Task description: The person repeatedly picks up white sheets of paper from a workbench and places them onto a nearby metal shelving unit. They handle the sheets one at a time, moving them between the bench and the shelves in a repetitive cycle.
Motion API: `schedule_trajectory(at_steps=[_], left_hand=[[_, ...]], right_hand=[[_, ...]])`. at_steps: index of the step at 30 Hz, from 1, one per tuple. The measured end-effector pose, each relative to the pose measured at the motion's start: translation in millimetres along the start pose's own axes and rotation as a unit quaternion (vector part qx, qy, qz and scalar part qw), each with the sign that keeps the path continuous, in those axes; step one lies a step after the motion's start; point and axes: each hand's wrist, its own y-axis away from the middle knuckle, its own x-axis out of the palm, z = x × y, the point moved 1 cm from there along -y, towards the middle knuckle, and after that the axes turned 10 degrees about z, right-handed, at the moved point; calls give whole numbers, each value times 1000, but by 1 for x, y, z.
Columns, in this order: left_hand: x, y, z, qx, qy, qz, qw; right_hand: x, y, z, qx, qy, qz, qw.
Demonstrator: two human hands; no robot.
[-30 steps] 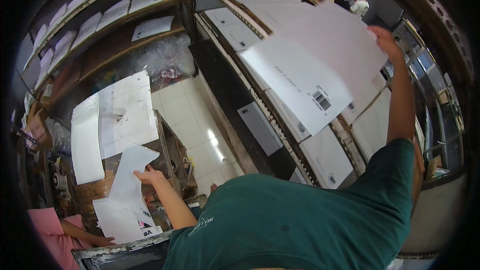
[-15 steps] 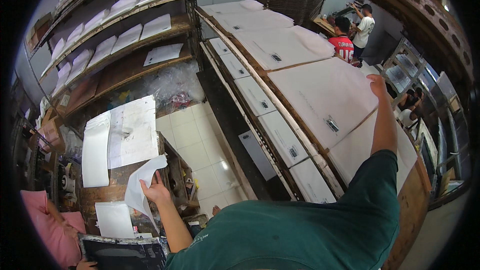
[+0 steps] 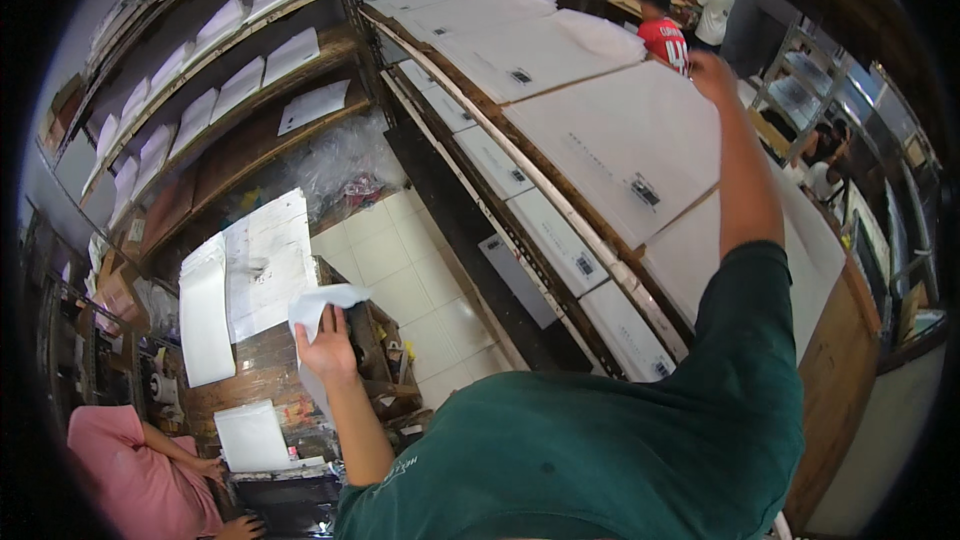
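A thin white sheet drapes limply over the fingers of my left hand, which is closed on it palm up. That hand is above the right part of the wooden worktable. My right arm stretches out to the far right, where my right hand is beside the far corner of a large printed white sheet on the rack's top level. Its fingers are smeared by motion, so whether they hold anything cannot be told. A stack of white sheets lies by a stained board on the worktable.
Shelves with several paper stacks stand at back left. Below the rack's top level lie more printed sheets. A person in pink is by a dark framed screen at lower left. Two people, in red and white, are at the back.
My right hand has moved farther away and left, past the sheet's edge. My left hand has risen slightly rightward with its sheet. The person in pink has shifted right.
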Motion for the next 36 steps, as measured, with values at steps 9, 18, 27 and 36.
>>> schedule_trajectory(at_steps=[9, 18, 27, 36], left_hand=[[83, -54, 16, -54, 16, 120, 991], [70, -33, 48, -150, -36, 170, 973], [-44, 34, 58, -360, -117, 42, 924], [-103, 53, 30, -271, -139, -140, 942]], right_hand=[[-32, 40, 387, -221, -389, 323, 834], [114, 271, 449, -56, -631, 561, 533], [188, 287, 460, -11, -726, 253, 640], [230, 292, 442, -160, -617, 219, 739]])
